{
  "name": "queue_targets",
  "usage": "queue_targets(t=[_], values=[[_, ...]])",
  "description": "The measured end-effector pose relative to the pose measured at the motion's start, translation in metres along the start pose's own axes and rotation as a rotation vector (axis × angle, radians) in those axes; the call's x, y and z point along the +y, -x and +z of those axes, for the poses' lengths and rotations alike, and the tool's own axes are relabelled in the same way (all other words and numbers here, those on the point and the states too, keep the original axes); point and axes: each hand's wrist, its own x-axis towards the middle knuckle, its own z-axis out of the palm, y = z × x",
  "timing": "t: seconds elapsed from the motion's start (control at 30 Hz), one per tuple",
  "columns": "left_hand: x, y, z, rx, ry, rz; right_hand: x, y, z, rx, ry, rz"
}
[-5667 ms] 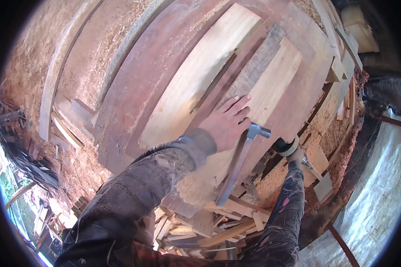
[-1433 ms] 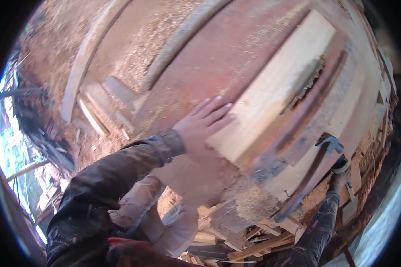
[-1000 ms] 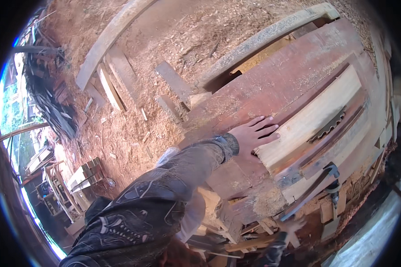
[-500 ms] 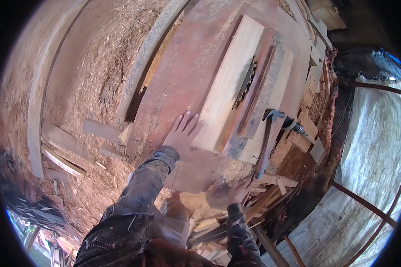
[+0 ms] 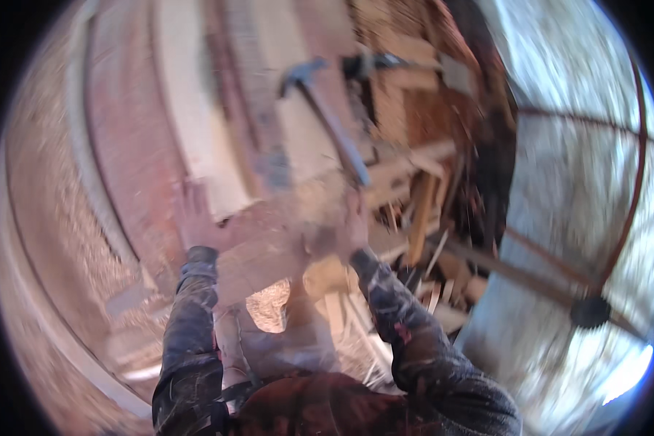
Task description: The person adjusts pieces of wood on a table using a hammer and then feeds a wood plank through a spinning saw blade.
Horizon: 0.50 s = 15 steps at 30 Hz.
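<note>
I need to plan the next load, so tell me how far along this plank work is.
Done: a pale plank already lies flat on the reddish workbench, and sawdust has piled at its near edge. In hand: the left hand rests flat by the plank's near end, while the right hand grips a hammer. Left: motion blur hides any nails or joints, so I cannot judge the remainder.

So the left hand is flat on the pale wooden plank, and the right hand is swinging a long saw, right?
Not a saw. In the head view the right hand holds a hammer with a dark metal head. The left hand does lie flat by the end of the pale wooden plank.
</note>
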Motion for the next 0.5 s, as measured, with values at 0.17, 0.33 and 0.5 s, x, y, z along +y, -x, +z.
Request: queue_targets(t=[0.17, 0.33, 0.5], values=[[0.012, 0.006, 0.013, 0.077, -0.021, 0.086, 0.044, 0.051, -0.045, 0.025, -0.147, 0.279], [0.019, 0.012, 0.022, 0.103, -0.071, 0.148, 0.200, 0.143, -0.052, 0.311, 0.081, 0.194], [0.002, 0.014, 0.023, 0.124, -0.132, 0.164, 0.349, 0.111, -0.073, 0.154, 0.111, 0.516]])
